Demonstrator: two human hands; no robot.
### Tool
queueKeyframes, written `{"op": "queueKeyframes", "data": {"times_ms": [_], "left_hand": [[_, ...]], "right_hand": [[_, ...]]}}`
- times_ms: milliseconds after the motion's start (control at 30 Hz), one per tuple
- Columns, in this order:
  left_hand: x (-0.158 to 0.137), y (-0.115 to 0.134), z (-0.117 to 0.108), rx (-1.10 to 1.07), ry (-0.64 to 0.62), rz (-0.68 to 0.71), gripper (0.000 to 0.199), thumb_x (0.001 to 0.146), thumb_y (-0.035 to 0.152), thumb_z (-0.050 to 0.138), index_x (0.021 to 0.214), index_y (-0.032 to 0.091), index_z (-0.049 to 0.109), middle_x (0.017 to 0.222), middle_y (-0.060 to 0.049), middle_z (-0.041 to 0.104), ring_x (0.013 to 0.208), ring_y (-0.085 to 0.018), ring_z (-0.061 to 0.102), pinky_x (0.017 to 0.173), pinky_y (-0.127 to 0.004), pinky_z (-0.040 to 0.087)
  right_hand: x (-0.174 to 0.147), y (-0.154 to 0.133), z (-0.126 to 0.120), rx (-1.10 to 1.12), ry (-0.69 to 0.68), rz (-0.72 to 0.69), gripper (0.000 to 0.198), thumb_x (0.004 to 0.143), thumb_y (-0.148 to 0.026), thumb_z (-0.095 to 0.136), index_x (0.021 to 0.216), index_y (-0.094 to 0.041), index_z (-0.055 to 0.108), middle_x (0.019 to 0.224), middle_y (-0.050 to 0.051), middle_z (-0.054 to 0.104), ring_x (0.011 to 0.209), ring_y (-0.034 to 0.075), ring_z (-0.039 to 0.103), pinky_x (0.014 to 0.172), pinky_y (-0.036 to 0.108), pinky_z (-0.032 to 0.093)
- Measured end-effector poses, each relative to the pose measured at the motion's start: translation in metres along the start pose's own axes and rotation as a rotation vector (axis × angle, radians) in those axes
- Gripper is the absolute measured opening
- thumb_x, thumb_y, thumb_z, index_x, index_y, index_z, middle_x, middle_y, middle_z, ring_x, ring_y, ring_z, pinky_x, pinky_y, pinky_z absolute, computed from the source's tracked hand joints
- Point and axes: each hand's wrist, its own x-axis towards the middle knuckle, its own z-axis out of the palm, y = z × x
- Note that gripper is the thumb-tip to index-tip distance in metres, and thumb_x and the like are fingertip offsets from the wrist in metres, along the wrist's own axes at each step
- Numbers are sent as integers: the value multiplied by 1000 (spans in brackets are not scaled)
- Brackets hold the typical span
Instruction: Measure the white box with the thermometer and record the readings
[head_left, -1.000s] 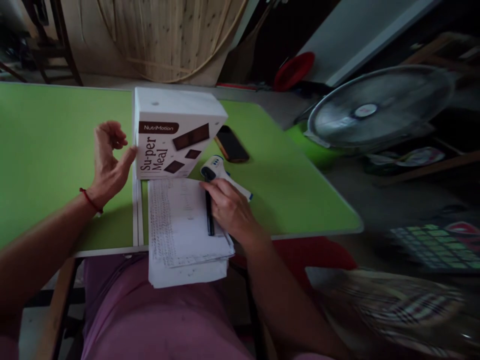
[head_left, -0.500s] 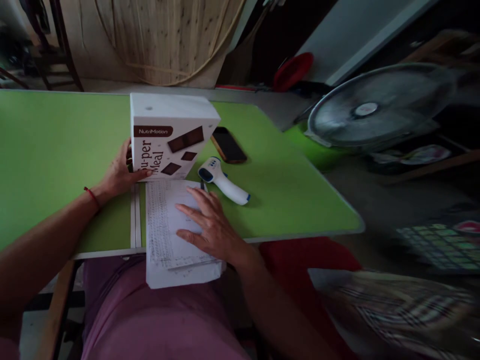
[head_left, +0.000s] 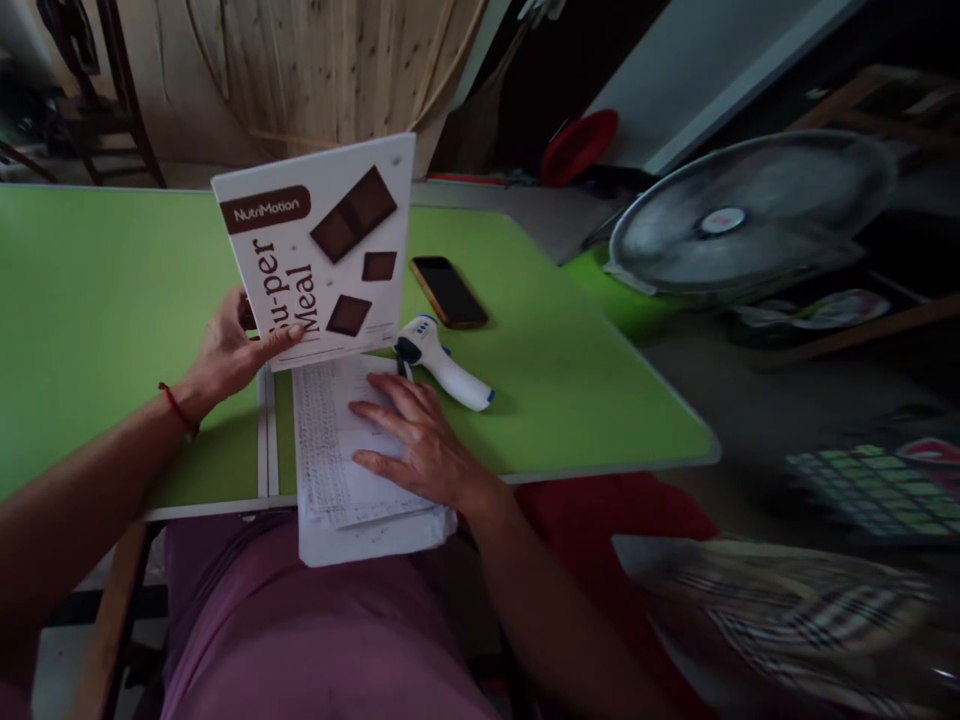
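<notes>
My left hand (head_left: 236, 345) grips the lower left corner of a white box (head_left: 341, 295), thumb on the front. The box stands tilted, its printed face toward me, with the words NutriMotion and Su-per Meal and pictures of brown squares. My right hand (head_left: 420, 435) lies with fingers spread on written sheets of paper (head_left: 326, 450), which hang over the table's near edge. Close to its fingertips is a dark pen (head_left: 403, 369), mostly hidden. A white and blue infrared thermometer (head_left: 446, 368) lies just right of the papers, and a phone (head_left: 450, 292) rests beyond it.
The green table (head_left: 592, 400) has a pale seam left of the papers. A large fan (head_left: 724, 220) stands to the right. Beside the table are a red seat (head_left: 622, 510) and a checked cloth (head_left: 810, 610). A round wooden panel (head_left: 330, 70) leans behind.
My left hand has tipped the box so its front faces me more squarely and its top side no longer shows. My right hand has stayed on the papers.
</notes>
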Motion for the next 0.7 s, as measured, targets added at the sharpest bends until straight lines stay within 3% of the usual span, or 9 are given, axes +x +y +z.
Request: {"op": "queueKeyframes", "data": {"times_ms": [167, 333, 433, 500, 567, 633, 700], "left_hand": [[-6, 5, 1, 38, -65, -56, 72, 71, 64, 93, 118, 19, 62, 118, -15, 75, 107, -35, 74, 87, -53, 66], [-7, 10, 0, 136, -137, -92, 74, 75, 65, 88, 124, 18, 60, 124, -18, 72, 111, -38, 73, 89, -55, 66], [-6, 14, 0, 87, -208, -67, 67, 81, 66, 82, 123, 18, 60, 123, -18, 74, 109, -37, 74, 87, -53, 66], [-4, 16, 0, 63, -229, -44, 64, 84, 66, 78, 122, 19, 61, 125, -17, 74, 111, -37, 74, 88, -53, 66], [-4, 16, 1, 61, -234, -45, 62, 85, 67, 77, 122, 19, 62, 126, -16, 74, 113, -37, 73, 91, -53, 66], [-4, 15, 1, 60, -237, -52, 62, 85, 68, 76, 122, 20, 63, 126, -15, 74, 114, -37, 73, 93, -54, 65], [-4, 13, 0, 56, -236, -50, 63, 86, 69, 75, 124, 20, 63, 126, -15, 75, 116, -36, 73, 96, -54, 64]], "right_hand": [[0, 0, 8, -6, 83, -18, 57, 97, -62, 63, 136, -22, 73, 150, 21, 59, 145, 41, 50, 119, 72, 38], [-2, 7, 1, 93, 376, -81, 34, 97, -49, 64, 113, -24, 79, 122, 13, 75, 124, 34, 65, 111, 60, 50], [3, 26, -16, 86, 519, 124, 26, 98, -38, 57, 103, -22, 76, 107, 13, 77, 111, 31, 70, 104, 55, 54], [11, 42, -25, -31, 455, 351, 29, 92, -38, 63, 108, -17, 74, 112, 19, 74, 112, 36, 69, 103, 57, 54], [21, 57, -30, -136, 288, 527, 45, 83, -38, 71, 120, -12, 70, 119, 24, 71, 115, 41, 67, 99, 57, 54], [31, 67, -32, -161, 136, 593, 46, 82, -38, 73, 121, -13, 69, 116, 23, 72, 111, 40, 68, 91, 51, 55], [36, 68, -33, -105, 74, 628, 35, 84, -38, 70, 111, -17, 71, 106, 18, 75, 102, 35, 71, 83, 44, 54]]}}
